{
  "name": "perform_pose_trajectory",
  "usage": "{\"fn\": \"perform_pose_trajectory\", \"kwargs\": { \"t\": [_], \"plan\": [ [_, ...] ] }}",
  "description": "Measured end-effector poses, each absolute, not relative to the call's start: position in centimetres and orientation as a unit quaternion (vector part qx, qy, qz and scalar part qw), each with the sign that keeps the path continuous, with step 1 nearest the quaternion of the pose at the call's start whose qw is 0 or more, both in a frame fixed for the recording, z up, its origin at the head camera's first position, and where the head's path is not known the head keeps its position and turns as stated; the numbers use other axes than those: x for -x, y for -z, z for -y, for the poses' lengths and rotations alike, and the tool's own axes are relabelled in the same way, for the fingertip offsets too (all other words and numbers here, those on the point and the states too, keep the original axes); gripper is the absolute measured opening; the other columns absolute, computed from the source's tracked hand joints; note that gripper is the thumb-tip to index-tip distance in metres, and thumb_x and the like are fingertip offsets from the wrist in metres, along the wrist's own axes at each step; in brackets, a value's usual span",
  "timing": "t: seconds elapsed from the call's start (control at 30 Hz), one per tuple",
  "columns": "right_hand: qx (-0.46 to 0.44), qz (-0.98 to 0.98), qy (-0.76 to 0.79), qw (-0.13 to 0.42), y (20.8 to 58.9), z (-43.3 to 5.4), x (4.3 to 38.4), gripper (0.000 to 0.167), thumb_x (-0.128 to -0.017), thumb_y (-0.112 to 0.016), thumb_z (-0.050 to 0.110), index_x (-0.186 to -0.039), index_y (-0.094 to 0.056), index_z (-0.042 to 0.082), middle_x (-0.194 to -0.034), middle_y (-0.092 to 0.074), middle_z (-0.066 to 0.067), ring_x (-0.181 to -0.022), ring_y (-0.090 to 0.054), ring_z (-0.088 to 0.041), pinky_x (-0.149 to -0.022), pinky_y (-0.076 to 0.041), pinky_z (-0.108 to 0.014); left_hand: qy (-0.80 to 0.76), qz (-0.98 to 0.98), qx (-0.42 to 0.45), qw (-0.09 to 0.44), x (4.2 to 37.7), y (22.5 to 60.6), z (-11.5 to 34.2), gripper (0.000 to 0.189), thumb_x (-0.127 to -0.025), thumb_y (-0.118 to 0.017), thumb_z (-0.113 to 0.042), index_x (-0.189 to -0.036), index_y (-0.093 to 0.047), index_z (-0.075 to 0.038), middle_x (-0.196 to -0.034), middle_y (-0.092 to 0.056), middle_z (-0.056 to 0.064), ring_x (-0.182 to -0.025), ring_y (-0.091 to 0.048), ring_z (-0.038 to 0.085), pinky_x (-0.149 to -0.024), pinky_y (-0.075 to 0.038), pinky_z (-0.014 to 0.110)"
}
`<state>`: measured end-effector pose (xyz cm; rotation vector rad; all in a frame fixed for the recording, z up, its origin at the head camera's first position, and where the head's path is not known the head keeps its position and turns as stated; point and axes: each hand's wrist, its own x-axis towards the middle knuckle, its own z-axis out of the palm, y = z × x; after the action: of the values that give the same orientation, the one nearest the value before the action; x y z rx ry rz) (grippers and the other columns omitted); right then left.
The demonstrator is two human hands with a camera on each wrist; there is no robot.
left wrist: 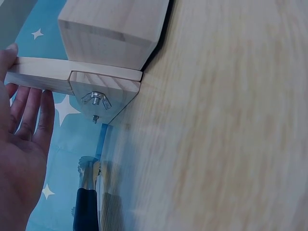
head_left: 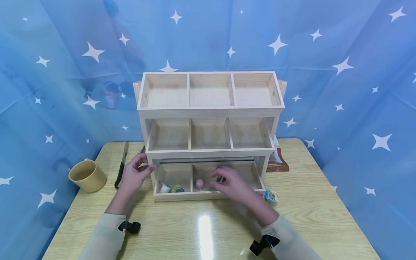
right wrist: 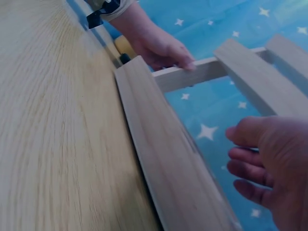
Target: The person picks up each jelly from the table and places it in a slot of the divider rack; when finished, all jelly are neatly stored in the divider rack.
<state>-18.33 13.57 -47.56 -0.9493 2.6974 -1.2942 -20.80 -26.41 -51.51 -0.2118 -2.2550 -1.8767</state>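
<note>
While the left hand [head_left: 138, 174] grips the rack's post [left wrist: 41, 74] at nine o'clock from the bottom tray [head_left: 188, 197] — thumb on one face, fingers at the opposite one, parted by the wood — the right hand [head_left: 232, 182] hangs over that tray's middle compartment. Its fingers are half bent, with a small gap between thumb and index finger, and nothing shows in their grasp. Just beside them at nine o'clock, in the same compartment, sits a pink ball [head_left: 199, 184], apart from the fingertips. Farther toward nine, the left compartment holds a white item [head_left: 165, 188] and a colourful one [head_left: 178, 189].

The rack [head_left: 210, 113] stands on the surface [head_left: 175, 231]. From its bottom tray, a knife [head_left: 121, 164] and a mug [head_left: 87, 176] lie toward nine o'clock, a bright packet [head_left: 271, 196] toward three.
</note>
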Motion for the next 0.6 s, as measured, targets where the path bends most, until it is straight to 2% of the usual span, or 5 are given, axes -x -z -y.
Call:
{"fn": "perform_pose_trajectory", "kwargs": {
  "t": [0.1, 0.23, 0.33, 0.5, 0.6],
  "plan": [
    [0.298, -0.861, 0.411, -0.028, 47.1, -15.3, 17.6, 0.023, -0.097, -0.084, 0.005, -0.118, -0.078, 0.009, -0.109, -0.073, -0.005, -0.094, -0.069, -0.013, -0.083, -0.064, -0.032, 0.636, 0.763, 0.068, 0.099, 20.7, 51.5, 26.5, 0.041, -0.102, -0.081, -0.007, -0.138, -0.064, 0.003, -0.125, -0.067, 0.034, -0.105, -0.077, 0.011, -0.091, -0.062, 0.021],
    [0.286, -0.866, 0.402, -0.077, 46.9, -18.0, 16.7, 0.024, -0.095, -0.085, 0.001, -0.115, -0.079, 0.013, -0.105, -0.072, 0.002, -0.091, -0.066, -0.01, -0.078, -0.064, -0.034, 0.639, 0.76, 0.067, 0.098, 20.6, 51.4, 26.5, 0.041, -0.102, -0.082, -0.006, -0.138, -0.064, 0.004, -0.125, -0.066, 0.035, -0.104, -0.078, 0.012, -0.09, -0.063, 0.022],
    [0.279, -0.87, 0.391, -0.116, 47.1, -20.2, 16.2, 0.024, -0.093, -0.086, -0.001, -0.112, -0.079, 0.012, -0.103, -0.072, 0.006, -0.088, -0.065, -0.008, -0.073, -0.062, -0.032, 0.639, 0.759, 0.07, 0.098, 20.7, 51.5, 26.5, 0.041, -0.102, -0.081, -0.005, -0.139, -0.063, 0.004, -0.126, -0.067, 0.034, -0.104, -0.078, 0.011, -0.091, -0.063, 0.022],
    [0.247, -0.881, 0.371, -0.156, 47.5, -23.9, 15.3, 0.025, -0.092, -0.086, -0.005, -0.11, -0.079, 0.011, -0.099, -0.07, 0.012, -0.086, -0.065, -0.006, -0.071, -0.062, -0.032, 0.639, 0.76, 0.069, 0.097, 20.7, 51.4, 26.4, 0.042, -0.102, -0.08, -0.003, -0.14, -0.063, 0.004, -0.126, -0.067, 0.033, -0.105, -0.077, 0.013, -0.093, -0.062, 0.022],
    [0.215, -0.891, 0.363, -0.17, 47.9, -26.0, 14.9, 0.025, -0.092, -0.086, -0.005, -0.111, -0.08, 0.01, -0.098, -0.072, 0.009, -0.087, -0.066, -0.007, -0.072, -0.061, -0.031, 0.638, 0.76, 0.068, 0.098, 20.7, 51.4, 26.3, 0.041, -0.102, -0.08, -0.002, -0.139, -0.063, 0.004, -0.126, -0.067, 0.033, -0.105, -0.078, 0.014, -0.092, -0.062, 0.022]
  ]
}}
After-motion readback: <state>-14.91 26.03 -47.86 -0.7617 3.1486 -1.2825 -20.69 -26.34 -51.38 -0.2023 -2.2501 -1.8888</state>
